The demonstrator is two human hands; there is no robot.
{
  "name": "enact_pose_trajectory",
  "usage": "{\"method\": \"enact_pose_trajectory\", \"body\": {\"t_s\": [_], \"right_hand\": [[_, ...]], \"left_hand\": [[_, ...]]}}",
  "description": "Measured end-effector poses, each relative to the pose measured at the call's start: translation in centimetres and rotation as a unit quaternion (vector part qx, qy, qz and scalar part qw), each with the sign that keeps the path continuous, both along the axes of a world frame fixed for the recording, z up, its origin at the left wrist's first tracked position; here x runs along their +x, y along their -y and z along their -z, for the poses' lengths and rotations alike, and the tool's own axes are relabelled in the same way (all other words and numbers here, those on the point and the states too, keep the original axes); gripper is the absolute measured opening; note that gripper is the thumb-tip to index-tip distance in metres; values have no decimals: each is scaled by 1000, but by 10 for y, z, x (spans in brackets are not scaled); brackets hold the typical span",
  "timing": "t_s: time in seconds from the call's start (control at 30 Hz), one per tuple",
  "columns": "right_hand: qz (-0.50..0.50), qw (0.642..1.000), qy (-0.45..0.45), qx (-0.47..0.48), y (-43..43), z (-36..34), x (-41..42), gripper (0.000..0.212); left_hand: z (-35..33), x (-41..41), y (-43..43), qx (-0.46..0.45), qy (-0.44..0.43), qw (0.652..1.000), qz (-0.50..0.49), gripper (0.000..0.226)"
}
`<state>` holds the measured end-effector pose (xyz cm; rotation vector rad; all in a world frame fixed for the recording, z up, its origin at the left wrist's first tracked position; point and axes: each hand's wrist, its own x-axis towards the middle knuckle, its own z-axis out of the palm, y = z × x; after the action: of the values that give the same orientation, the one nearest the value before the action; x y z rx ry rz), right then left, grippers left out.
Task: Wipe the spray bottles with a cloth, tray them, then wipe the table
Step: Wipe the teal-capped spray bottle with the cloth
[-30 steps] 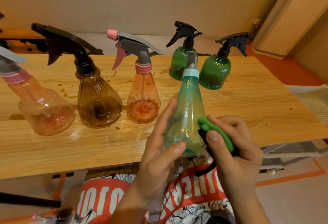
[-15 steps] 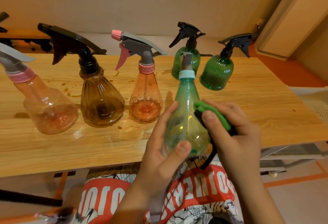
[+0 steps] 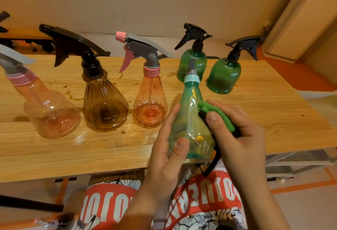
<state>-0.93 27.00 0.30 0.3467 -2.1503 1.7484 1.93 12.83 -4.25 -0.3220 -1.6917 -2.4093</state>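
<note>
On the wooden table, a pale pink spray bottle, a brown spray bottle and a pink spray bottle stand in a row among brown drips, probably awaiting their turn. At the near edge the left hand grips the teal spray bottle, fingers round its left side and thumb on the front, steadying it upright. The right hand pinches a folded green cloth between thumb and fingers and presses it to the bottle's right shoulder for rubbing. Behind stand a green bell bottle and a second green bell bottle. What looks like a white tray waits far right.
</note>
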Motion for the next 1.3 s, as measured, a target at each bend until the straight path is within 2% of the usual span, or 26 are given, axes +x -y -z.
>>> {"method": "enact_pose_trajectory", "body": {"t_s": [0.1, 0.17, 0.27, 0.37, 0.53, 0.73, 0.93, 1.07, 1.2, 1.3], "right_hand": [[-77, 992, -62, 74, -1, 2, 12, 28], [-95, 993, -49, 56, -5, 5, 13, 28], [-24, 999, 11, -21, -5, 6, 8, 27], [44, 997, 31, -56, -2, 8, 6, 29], [34, 997, 29, -63, -4, 8, 7, 26], [-31, 996, -72, 35, -4, 12, 16, 23], [31, 999, -16, 13, -6, 4, -4, 23], [-53, 993, -73, 75, -1, 11, 9, 25], [7, 1000, -9, -12, -3, 11, 3, 23], [53, 996, 30, -70, -4, 12, -4, 25]], "left_hand": [[2, -3, 8, 4, 1, 1000, -17, 69], [3, -4, 10, -9, 2, 1000, -14, 68], [4, -1, 6, -38, -1, 999, 8, 65], [5, 3, 4, -24, -7, 998, 50, 55], [7, -1, 5, 18, 6, 998, 54, 58], [4, -3, 10, 52, 24, 997, 49, 67], [3, 1, -3, -52, -6, 999, 4, 70], [8, -5, 5, -63, 0, 997, -33, 65], [12, -3, 3, -80, -5, 997, -12, 64], [12, 0, -2, -51, -2, 998, 28, 54]]}}
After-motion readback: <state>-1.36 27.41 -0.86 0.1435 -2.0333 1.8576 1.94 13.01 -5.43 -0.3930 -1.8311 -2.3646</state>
